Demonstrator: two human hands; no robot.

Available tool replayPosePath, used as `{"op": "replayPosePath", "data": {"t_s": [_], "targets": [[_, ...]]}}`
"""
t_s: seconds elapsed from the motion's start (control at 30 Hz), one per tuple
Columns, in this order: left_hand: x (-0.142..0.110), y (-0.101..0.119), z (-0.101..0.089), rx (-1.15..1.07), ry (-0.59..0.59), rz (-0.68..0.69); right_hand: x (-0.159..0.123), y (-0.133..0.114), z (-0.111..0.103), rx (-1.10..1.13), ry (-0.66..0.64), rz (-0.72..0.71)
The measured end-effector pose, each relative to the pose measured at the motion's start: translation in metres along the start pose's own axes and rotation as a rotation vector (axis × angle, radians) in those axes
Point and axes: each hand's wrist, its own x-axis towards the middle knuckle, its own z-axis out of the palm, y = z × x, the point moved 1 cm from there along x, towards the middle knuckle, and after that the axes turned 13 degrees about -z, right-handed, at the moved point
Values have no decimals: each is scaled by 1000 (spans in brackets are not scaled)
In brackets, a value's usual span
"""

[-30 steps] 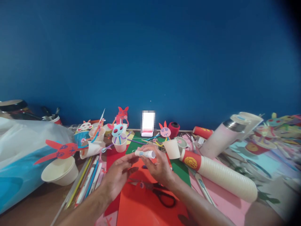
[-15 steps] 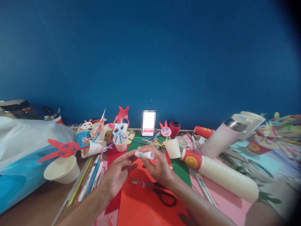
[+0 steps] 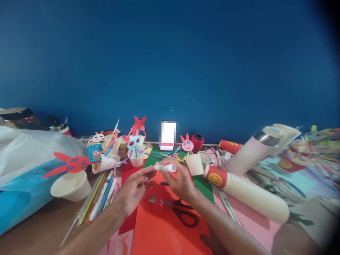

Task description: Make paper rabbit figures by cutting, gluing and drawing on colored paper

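Short white cylindrical tube (image 3: 170, 168) pinched above a flat orange-red paper sheet (image 3: 170, 237)

Far left, a glossy blue-and-white plastic bag (image 3: 26, 177), then a wide white paper cup (image 3: 84, 186). Next, slim pens (image 3: 105, 193) with coloured and white barrels, side by side in a slanting row, probably for easy reach. Near the middle, the bare left hand (image 3: 132, 191), fingers loosely bent, fingertips at the tube's left end — gripping or only touching, impossible to tell; presumably there to steady that end. Behind, a small upright bright panel (image 3: 168, 136), details blurred, apparently set to face the person. Lower down, black-handled metal scissors (image 3: 177, 205) flat on the sheet, seemingly lying aside so as to leave both hands free. Then the bare right hand (image 3: 182, 180), thumb and fingers pinching the tube's barrel almost level — likely for close control. Further right, a long stack of nested white paper cups (image 3: 255, 194) with a red, gold-printed end, on its side, perhaps as too tall to stand steadily.
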Motion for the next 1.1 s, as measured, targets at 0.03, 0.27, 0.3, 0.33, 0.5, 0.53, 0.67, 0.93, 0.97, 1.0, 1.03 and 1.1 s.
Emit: {"op": "replayPosePath", "data": {"t_s": [0.03,0.27,0.3,0.33,0.5,0.53,0.67,0.93,0.97,1.0,1.03,1.1], "targets": [[0,1,0,-7,0,6,0,-1,0,7,-8,-2],[0,0,1,20,-79,-3,0,-9,3,31,-5,-8],[0,-1,2,27,-84,-7,0,-9,3,31,-1,-10],[1,-1,2,33,-85,-11,0,-8,3,31,2,-9],[2,-5,1,47,-48,-25,0,-3,2,46,22,26],[2,-5,1,48,-31,-28,0,-1,2,50,27,38],[2,-4,-1,42,13,-41,1,2,0,105,70,122],[0,6,1,-2,70,-3,5,12,-1,707,418,525],[-1,5,2,26,65,3,4,14,1,778,459,563],[-3,4,3,67,56,15,3,14,4,856,497,596],[-5,2,5,118,47,34,2,14,7,936,524,624],[-10,-2,11,215,22,91,0,9,15,1076,530,665]]}}
